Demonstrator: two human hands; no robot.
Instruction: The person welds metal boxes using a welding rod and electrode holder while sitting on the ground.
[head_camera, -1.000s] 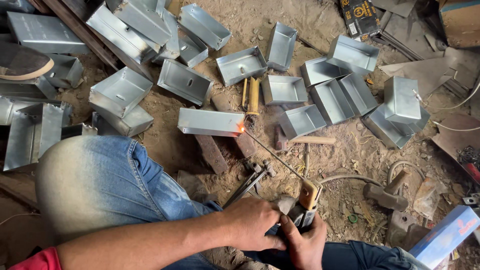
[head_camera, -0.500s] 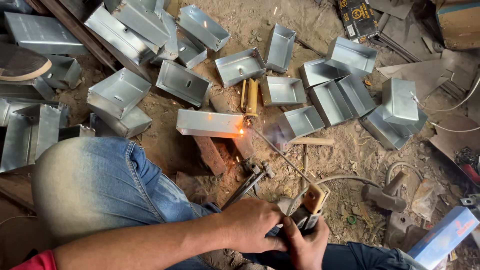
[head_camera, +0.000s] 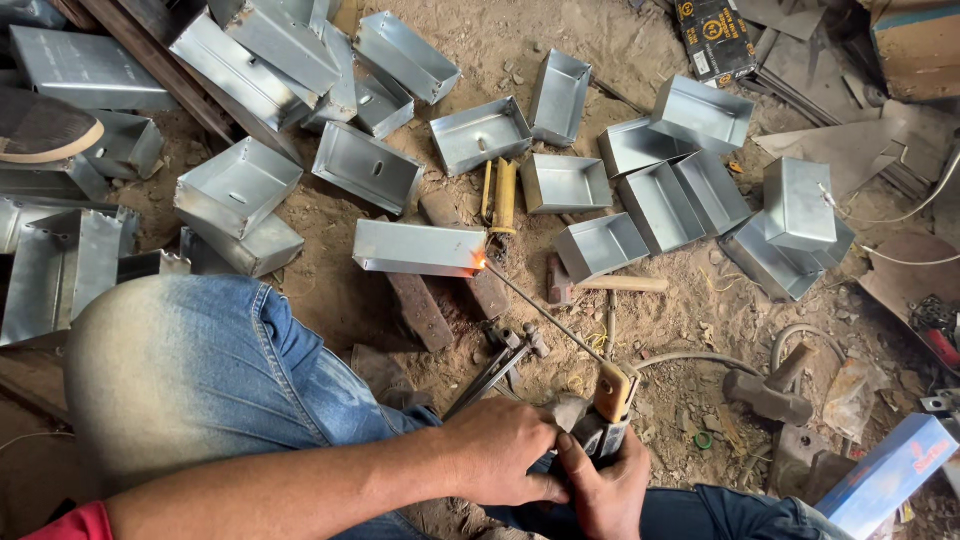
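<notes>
Both my hands grip a welding electrode holder (head_camera: 612, 395) low in the view. My left hand (head_camera: 505, 450) wraps the handle from the left, and my right hand (head_camera: 605, 490) holds it from below. A thin welding rod (head_camera: 540, 315) runs up and left from the holder. Its tip glows orange at the right end of a grey sheet-metal box (head_camera: 420, 248) that lies on its side on the dirt floor. My knee in blue jeans (head_camera: 200, 380) fills the lower left.
Several open grey metal boxes (head_camera: 565, 183) lie scattered over the sandy floor. A yellow-handled tool (head_camera: 503, 195), a hammer (head_camera: 610, 283), pliers (head_camera: 495, 370) and rusty bars (head_camera: 420, 310) lie near the weld. A cable (head_camera: 690, 357) trails right, with a blue carton (head_camera: 885, 475) at bottom right.
The rod tip stays glowing at the box's right end. My hands and the holder have hardly moved.
</notes>
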